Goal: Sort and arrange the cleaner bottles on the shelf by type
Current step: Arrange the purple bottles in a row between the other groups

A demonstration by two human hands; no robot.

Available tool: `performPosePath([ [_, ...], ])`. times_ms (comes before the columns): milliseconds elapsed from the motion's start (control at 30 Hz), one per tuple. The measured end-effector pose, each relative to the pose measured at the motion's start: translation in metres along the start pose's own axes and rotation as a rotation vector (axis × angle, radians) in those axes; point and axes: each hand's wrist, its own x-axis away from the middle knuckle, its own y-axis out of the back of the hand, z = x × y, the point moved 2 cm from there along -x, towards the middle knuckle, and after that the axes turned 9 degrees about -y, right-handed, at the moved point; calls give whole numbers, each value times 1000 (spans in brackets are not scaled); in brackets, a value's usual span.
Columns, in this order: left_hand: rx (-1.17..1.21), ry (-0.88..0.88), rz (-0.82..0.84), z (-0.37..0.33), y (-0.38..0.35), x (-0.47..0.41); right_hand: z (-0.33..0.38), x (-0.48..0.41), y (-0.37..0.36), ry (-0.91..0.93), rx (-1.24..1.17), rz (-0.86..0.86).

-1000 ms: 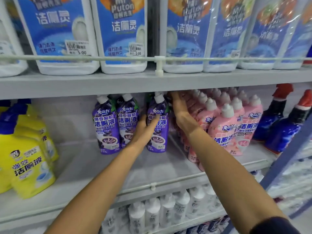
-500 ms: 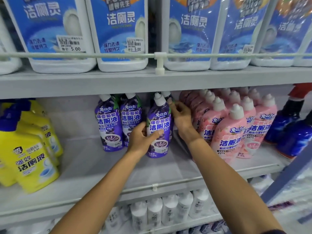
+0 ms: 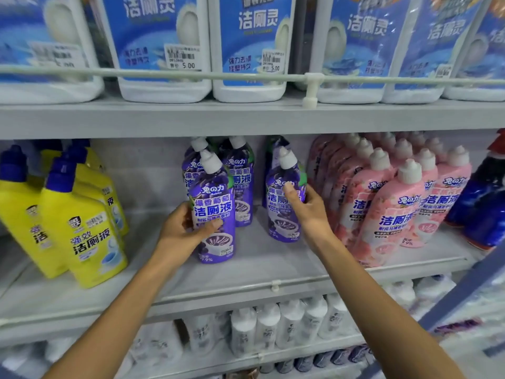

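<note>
Now pulled forward-left: front purple bottle [image 3: 214,192], gripped by left hand [image 3: 180,231]; right hand [image 3: 308,212] grasps second purple bottle [image 3: 278,214].

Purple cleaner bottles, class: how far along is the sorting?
Done: yellow bottles grouped left, pink bottles right. In hand: the left hand holds the front purple bottle, the right hand the right purple bottle. Left: lining both up with the back purple pair.
</note>
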Motion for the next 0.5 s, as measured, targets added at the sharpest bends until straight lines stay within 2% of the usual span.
performPosePath([
  [100,7,-16,13,8,0,3,-3,4,-19,-31,12,-16],
  [233,-20,-41,7,8,7,-4,-5,7,-46,-51,-21,45],
  [367,-74,-41,-4,10,19,-14,-9,14,-74,-13,22,-26],
  [500,-127,-61,-145,16,24,-4,-22,27,-80,49,55,-89],
])
